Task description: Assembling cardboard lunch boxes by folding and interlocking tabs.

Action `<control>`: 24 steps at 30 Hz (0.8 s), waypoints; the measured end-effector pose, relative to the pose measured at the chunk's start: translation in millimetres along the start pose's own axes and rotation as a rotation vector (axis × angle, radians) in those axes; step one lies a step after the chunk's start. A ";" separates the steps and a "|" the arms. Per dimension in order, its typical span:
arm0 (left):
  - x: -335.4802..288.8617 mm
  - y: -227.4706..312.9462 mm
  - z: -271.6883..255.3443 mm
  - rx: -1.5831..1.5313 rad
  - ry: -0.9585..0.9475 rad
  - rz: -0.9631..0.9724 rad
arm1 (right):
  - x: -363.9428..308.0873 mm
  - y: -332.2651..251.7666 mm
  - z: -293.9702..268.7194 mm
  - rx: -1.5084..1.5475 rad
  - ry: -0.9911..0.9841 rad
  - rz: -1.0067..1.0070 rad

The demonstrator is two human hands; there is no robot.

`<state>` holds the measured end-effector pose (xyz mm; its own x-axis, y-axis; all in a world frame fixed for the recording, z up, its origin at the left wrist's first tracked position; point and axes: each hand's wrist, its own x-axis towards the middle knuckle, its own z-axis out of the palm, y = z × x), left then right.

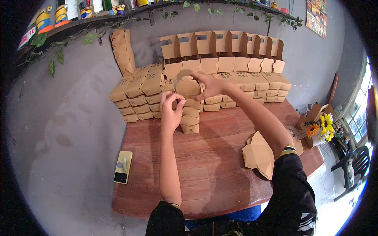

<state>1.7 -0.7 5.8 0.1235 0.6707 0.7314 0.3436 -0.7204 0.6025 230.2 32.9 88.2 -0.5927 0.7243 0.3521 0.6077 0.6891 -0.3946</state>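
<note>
A small open-topped brown cardboard box (pixel 188 87) sits at the top of a stack of nested cardboard boxes (pixel 190 120) on the table. My right hand (pixel 210 84) grips it from the right, fingers over its rim and thumb lower on its side. At the left side of the same box is my left hand (pixel 172 108), its fingers curled and pressed together. Whether anything is pinched in them I cannot make out. Flat, unfolded cardboard blanks (pixel 260 155) lie near my right forearm.
Rows of closed brown boxes (pixel 151 84) are piled along the wall, with handled carriers (pixel 222 45) on top. Another nested stack (pixel 123 53) leans at the left. A phone (pixel 123 167) lies at the table's left edge. Artificial flowers (pixel 323 126) and a black chair (pixel 354 169) are at right.
</note>
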 end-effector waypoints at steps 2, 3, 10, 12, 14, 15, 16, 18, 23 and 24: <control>-0.1 -0.2 -0.5 -0.001 0.022 0.001 | -1.6 3.0 6.0 -0.059 0.016 0.008; -0.3 -0.4 -0.9 -0.001 0.023 -0.001 | -1.9 3.9 6.5 -0.059 0.015 0.008; -1.3 8.0 -3.1 -0.012 0.090 -0.068 | -9.2 -15.4 -6.0 -0.007 0.100 0.008; -3.3 16.5 0.1 0.036 0.148 -0.068 | -18.1 -27.4 -10.4 -0.006 0.092 0.067; -8.7 26.3 14.1 0.036 0.429 -0.150 | -34.1 -43.2 -12.4 -0.040 0.207 0.102; -9.0 28.9 20.4 0.032 0.388 -0.134 | -45.4 -52.6 -16.0 -0.040 0.218 0.067; -10.4 31.3 29.9 0.023 0.356 -0.184 | -62.3 -63.0 -21.3 -0.023 0.209 0.049; -14.2 32.4 49.1 0.179 0.431 -0.063 | -104.4 -86.5 -31.8 0.025 0.168 0.072; -16.7 14.6 63.5 -0.027 0.424 -0.232 | -235.1 -144.2 -42.3 -0.130 0.164 0.229; -16.6 11.7 63.4 -0.027 0.423 -0.230 | -260.0 -151.4 -39.7 -0.181 0.145 0.273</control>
<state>62.6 -9.0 -19.6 -0.3440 0.6864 0.6407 0.2931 -0.5698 0.7678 313.3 -259.0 90.1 -0.3226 0.8684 0.3765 0.8249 0.4530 -0.3382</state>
